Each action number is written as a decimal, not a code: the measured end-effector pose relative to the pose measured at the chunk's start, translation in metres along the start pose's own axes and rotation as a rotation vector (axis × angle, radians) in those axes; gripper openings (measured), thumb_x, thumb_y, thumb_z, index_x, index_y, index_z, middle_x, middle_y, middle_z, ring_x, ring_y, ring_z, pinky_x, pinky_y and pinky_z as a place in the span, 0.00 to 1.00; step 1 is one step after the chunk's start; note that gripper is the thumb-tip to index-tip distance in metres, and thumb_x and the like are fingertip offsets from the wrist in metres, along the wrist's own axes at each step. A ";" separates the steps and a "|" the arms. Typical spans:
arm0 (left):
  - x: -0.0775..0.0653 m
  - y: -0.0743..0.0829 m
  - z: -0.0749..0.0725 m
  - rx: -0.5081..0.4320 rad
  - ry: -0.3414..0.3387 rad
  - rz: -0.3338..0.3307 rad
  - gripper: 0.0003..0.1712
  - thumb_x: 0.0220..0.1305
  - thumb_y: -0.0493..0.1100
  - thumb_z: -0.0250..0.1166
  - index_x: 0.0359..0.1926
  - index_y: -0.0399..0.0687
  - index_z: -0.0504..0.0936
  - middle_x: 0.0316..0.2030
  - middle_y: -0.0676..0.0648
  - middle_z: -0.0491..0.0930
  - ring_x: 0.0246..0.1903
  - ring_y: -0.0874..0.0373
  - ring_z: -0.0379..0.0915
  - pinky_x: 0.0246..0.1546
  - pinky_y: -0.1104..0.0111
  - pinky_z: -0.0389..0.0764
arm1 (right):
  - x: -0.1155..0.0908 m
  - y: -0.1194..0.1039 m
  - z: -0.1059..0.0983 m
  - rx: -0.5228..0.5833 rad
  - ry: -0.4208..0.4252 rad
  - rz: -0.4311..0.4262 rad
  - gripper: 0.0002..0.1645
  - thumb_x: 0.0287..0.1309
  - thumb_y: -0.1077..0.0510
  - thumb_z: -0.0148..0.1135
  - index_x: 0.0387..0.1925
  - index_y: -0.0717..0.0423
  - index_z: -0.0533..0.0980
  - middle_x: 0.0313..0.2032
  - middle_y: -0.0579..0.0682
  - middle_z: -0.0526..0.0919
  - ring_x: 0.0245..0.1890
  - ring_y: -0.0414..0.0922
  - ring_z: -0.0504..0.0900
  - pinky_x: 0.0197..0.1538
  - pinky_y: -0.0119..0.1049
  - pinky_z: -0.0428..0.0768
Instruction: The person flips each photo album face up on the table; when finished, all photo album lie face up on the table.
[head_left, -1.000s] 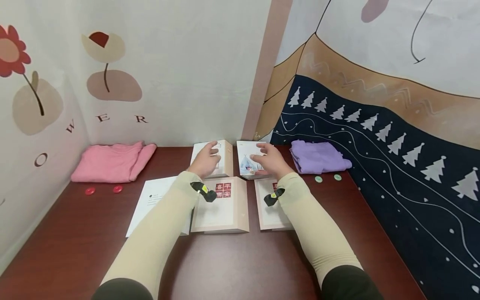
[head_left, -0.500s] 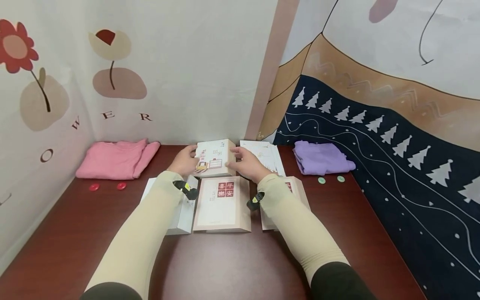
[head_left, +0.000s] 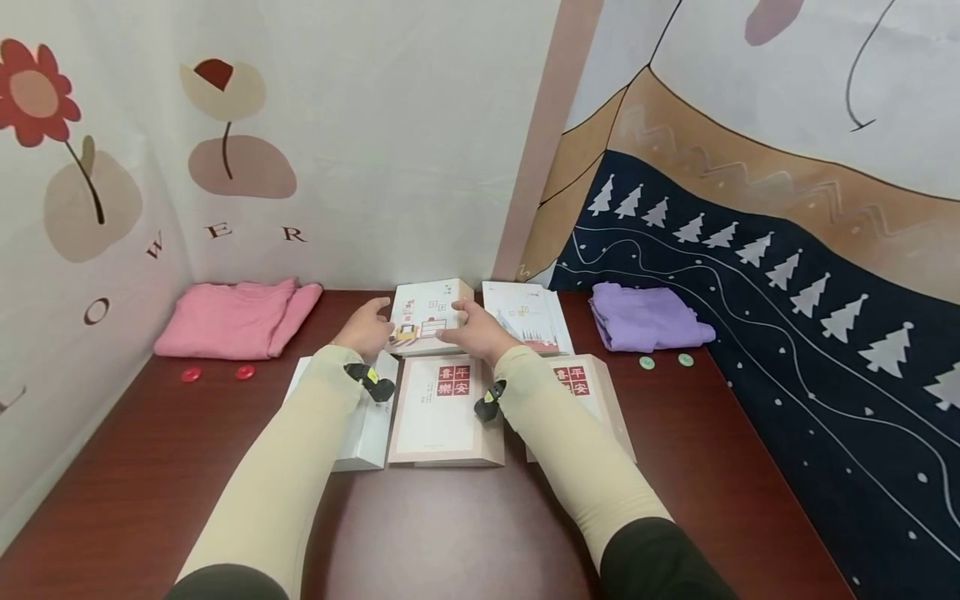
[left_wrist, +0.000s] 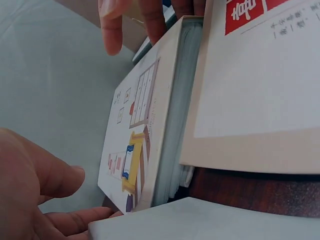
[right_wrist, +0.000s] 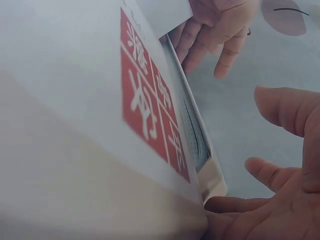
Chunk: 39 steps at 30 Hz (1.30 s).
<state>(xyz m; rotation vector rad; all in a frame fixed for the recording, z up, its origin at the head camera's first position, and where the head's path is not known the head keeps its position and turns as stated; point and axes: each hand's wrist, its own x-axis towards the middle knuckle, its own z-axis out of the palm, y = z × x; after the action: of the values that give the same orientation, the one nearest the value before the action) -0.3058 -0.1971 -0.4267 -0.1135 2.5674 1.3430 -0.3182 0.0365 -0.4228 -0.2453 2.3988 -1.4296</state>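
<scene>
While the table (head_left: 442, 533) holds books (head_left: 426, 312), left hand (head_left: 366, 328) and right hand (head_left: 482, 332) flank one, spread.

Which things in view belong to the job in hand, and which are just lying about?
Likely part of the job:
rear left book, between the left hand and right hand
probably rear right book, front left book, front middle book, front right book, grouped with it

Seemingly just lying about:
pink cloth
purple cloth
two red discs
two green discs

Three front books (head_left: 435, 425), two rear books (head_left: 423, 308) behind — left cloth (head_left: 225, 321), right cloth (head_left: 648, 318), buttons (head_left: 191, 375) before each cloth
</scene>
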 end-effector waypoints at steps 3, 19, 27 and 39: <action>0.001 0.000 0.001 0.013 0.000 -0.002 0.39 0.82 0.41 0.46 0.86 0.46 0.42 0.78 0.29 0.58 0.68 0.39 0.64 0.53 0.51 0.75 | 0.000 0.000 0.001 -0.018 -0.001 0.004 0.46 0.65 0.53 0.72 0.80 0.50 0.62 0.78 0.62 0.64 0.78 0.59 0.63 0.79 0.55 0.63; 0.011 -0.011 0.004 -0.006 0.013 -0.016 0.46 0.74 0.36 0.48 0.86 0.51 0.38 0.73 0.32 0.66 0.64 0.41 0.66 0.66 0.50 0.68 | 0.001 -0.004 0.007 -0.168 0.009 -0.016 0.45 0.67 0.55 0.70 0.80 0.52 0.61 0.78 0.59 0.66 0.77 0.57 0.67 0.77 0.53 0.66; 0.012 -0.012 0.003 -0.010 0.021 -0.012 0.46 0.76 0.37 0.50 0.86 0.52 0.39 0.73 0.30 0.66 0.69 0.39 0.66 0.72 0.44 0.69 | 0.003 -0.005 0.007 -0.125 0.029 0.008 0.41 0.68 0.60 0.68 0.79 0.52 0.64 0.77 0.59 0.67 0.75 0.57 0.69 0.75 0.53 0.70; 0.011 -0.011 0.002 0.016 0.010 -0.010 0.47 0.74 0.36 0.49 0.86 0.53 0.38 0.73 0.31 0.67 0.67 0.39 0.69 0.57 0.55 0.76 | 0.008 -0.007 0.007 -0.095 0.046 0.054 0.38 0.67 0.68 0.62 0.77 0.52 0.68 0.75 0.58 0.70 0.66 0.55 0.74 0.70 0.49 0.75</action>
<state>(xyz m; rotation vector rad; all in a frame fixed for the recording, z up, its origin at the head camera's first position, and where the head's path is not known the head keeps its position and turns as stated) -0.3144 -0.2011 -0.4399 -0.1301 2.5818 1.3220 -0.3231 0.0250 -0.4210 -0.1715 2.4939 -1.3132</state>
